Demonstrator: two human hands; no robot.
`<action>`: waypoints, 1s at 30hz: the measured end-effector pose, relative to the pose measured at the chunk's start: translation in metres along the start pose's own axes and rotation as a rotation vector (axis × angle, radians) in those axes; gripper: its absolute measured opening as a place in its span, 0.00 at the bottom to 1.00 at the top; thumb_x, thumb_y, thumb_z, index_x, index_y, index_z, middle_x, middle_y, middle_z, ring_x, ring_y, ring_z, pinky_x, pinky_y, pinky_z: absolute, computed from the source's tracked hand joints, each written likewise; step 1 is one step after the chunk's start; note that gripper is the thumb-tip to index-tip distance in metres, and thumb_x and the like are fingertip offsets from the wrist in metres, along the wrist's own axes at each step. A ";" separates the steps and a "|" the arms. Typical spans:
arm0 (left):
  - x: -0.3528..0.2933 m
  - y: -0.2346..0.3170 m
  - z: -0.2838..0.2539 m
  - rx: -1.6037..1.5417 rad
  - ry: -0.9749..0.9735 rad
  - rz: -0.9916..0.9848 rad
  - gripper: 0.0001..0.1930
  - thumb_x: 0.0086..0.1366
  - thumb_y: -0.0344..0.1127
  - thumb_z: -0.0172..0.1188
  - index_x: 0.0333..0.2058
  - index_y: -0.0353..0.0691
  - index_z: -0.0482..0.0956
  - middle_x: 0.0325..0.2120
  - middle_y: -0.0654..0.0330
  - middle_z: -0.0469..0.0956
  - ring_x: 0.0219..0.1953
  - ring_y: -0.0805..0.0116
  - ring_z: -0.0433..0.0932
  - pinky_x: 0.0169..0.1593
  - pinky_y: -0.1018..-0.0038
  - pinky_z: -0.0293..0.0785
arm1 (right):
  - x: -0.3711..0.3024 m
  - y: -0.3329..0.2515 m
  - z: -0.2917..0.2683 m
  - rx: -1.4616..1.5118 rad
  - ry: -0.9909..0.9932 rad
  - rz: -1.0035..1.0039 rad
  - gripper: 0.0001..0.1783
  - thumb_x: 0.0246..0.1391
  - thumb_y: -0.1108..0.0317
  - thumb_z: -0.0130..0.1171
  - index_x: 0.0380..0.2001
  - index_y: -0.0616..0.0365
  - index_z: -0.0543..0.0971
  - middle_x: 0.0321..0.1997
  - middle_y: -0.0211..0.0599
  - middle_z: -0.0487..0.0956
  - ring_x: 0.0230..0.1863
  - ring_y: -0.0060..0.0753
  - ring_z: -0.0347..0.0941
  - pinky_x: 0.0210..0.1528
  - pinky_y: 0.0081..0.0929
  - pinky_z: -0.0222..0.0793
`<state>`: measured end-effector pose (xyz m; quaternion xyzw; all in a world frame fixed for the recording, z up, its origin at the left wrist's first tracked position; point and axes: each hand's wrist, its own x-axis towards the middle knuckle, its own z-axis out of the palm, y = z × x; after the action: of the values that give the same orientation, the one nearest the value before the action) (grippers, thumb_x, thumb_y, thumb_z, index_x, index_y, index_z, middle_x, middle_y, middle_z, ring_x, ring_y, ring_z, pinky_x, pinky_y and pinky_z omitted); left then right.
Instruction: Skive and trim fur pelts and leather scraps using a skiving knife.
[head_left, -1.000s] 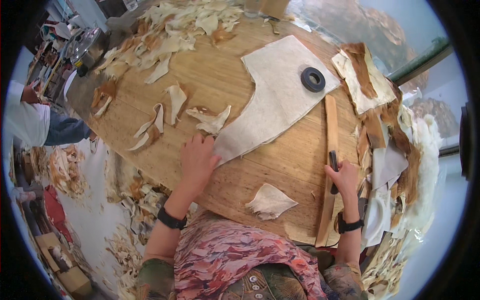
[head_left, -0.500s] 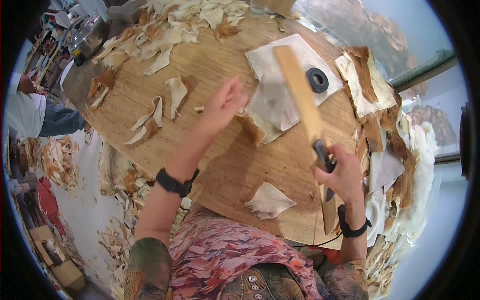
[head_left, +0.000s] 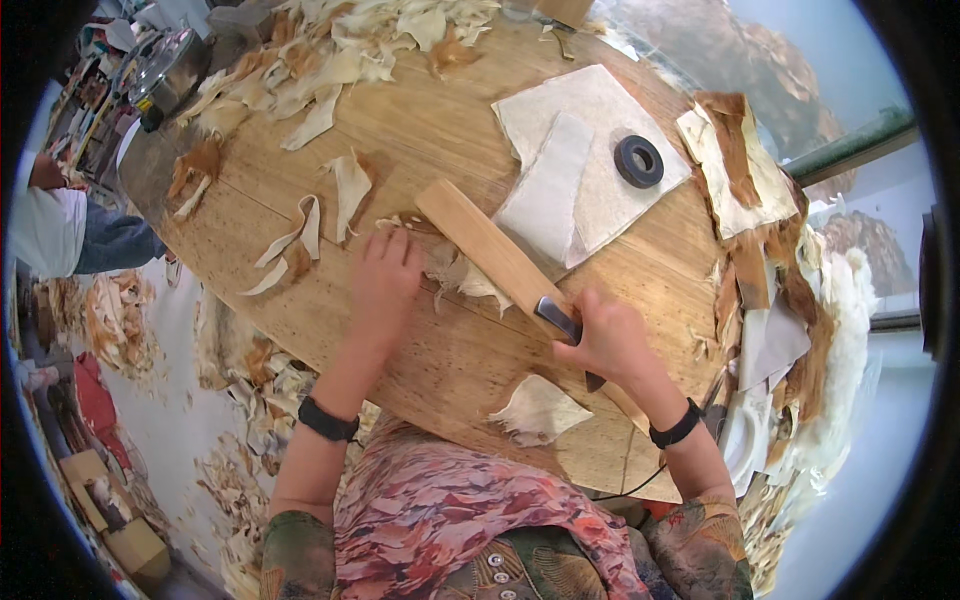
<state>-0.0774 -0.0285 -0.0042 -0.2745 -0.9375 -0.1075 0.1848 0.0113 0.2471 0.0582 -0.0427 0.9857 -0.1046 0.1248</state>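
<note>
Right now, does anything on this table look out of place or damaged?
The pale hide panel looks askew: its near end appears folded back, not lying flat. Ragged hide scraps litter the wooden tabletop, but these look like ordinary offcuts.

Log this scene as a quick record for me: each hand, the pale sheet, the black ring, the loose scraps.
Left hand: low over the wooden table, beside a torn scrap; slightly blurred
Right hand: holding a wooden slat and a dark tool
Pale sheet: one end apparently folded over
Black ring: lying on the sheet
Loose scraps: heaped toward the far edge; one pale piece nearer
</note>
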 end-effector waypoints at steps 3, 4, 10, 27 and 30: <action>0.012 -0.012 -0.012 0.138 -0.007 -0.003 0.12 0.48 0.26 0.56 0.35 0.37 0.76 0.40 0.55 0.74 0.48 0.58 0.72 0.52 0.64 0.67 | -0.007 0.005 0.007 -0.003 -0.055 0.038 0.32 0.35 0.48 0.67 0.33 0.64 0.68 0.18 0.44 0.76 0.21 0.47 0.75 0.25 0.38 0.71; 0.016 -0.014 -0.015 0.138 -0.011 -0.025 0.13 0.48 0.26 0.57 0.36 0.37 0.76 0.40 0.55 0.74 0.48 0.58 0.72 0.52 0.64 0.67 | -0.008 0.007 0.009 0.012 -0.073 0.049 0.32 0.35 0.47 0.67 0.32 0.63 0.68 0.17 0.44 0.76 0.21 0.47 0.75 0.24 0.38 0.71; 0.009 0.017 -0.023 -0.184 -0.194 0.097 0.15 0.50 0.27 0.54 0.40 0.37 0.74 0.47 0.53 0.72 0.52 0.54 0.70 0.52 0.63 0.68 | -0.009 0.011 0.010 0.009 -0.069 0.029 0.32 0.35 0.48 0.68 0.32 0.64 0.68 0.17 0.44 0.75 0.20 0.47 0.74 0.24 0.38 0.70; 0.022 0.016 -0.033 -0.219 -0.251 -0.146 0.17 0.54 0.28 0.57 0.45 0.39 0.74 0.49 0.52 0.71 0.54 0.53 0.68 0.53 0.62 0.67 | -0.011 0.023 -0.020 0.045 -0.094 -0.056 0.25 0.40 0.49 0.66 0.29 0.60 0.71 0.19 0.43 0.76 0.23 0.43 0.74 0.25 0.36 0.68; 0.026 0.012 -0.015 -0.151 -0.132 -0.122 0.20 0.51 0.31 0.60 0.44 0.33 0.72 0.47 0.52 0.71 0.53 0.55 0.69 0.56 0.59 0.64 | 0.026 -0.002 -0.041 0.321 -0.045 -0.076 0.21 0.44 0.50 0.64 0.25 0.58 0.74 0.20 0.39 0.76 0.22 0.38 0.72 0.26 0.32 0.66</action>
<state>-0.0868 -0.0110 0.0212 -0.2365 -0.9519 -0.1705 0.0947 -0.0241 0.2506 0.0909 -0.0616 0.9510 -0.2646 0.1479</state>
